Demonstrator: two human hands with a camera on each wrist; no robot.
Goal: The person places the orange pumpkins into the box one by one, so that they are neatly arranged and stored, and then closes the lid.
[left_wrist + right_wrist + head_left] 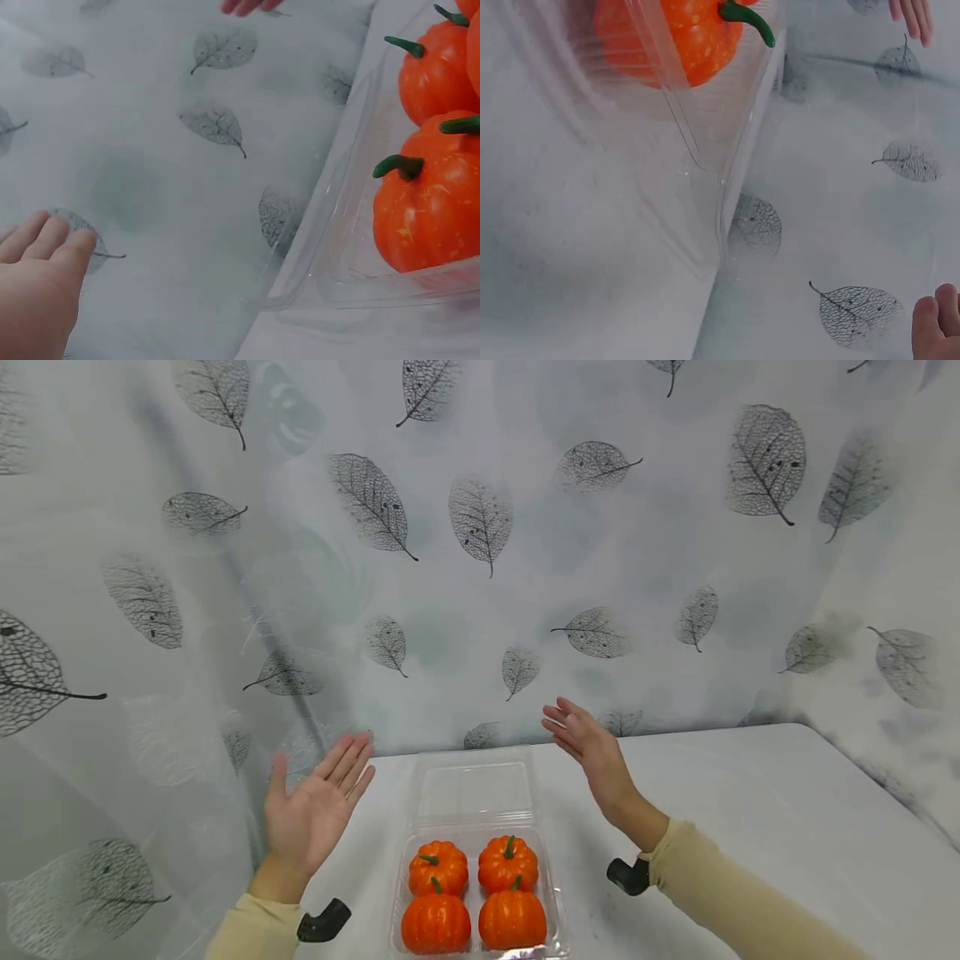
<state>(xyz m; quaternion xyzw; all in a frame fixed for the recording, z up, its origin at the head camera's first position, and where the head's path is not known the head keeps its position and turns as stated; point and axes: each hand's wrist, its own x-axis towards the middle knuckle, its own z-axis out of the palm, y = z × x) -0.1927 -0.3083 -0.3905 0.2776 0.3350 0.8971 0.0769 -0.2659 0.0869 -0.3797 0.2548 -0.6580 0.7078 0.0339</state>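
A clear plastic clamshell box [557,902] lies on the white table with its lid [474,789] folded back. Several small orange pumpkins [512,920] with green stems sit inside it in two rows. My left hand [311,818] is raised to the left of the box, palm up and fingers straight, touching nothing. On the other side, my right hand [596,760] is lifted in the air, fingers extended, also holding nothing. In the left wrist view, two pumpkins [427,202] show close up behind the clear wall, with others cut off by the edge.
The white table [720,827] stretches to the right of the box. Behind it hangs a pale curtain [480,610] printed with grey leaves, also covering the left side. A black strap end [324,921] sits at the left wrist, another [628,877] at the right.
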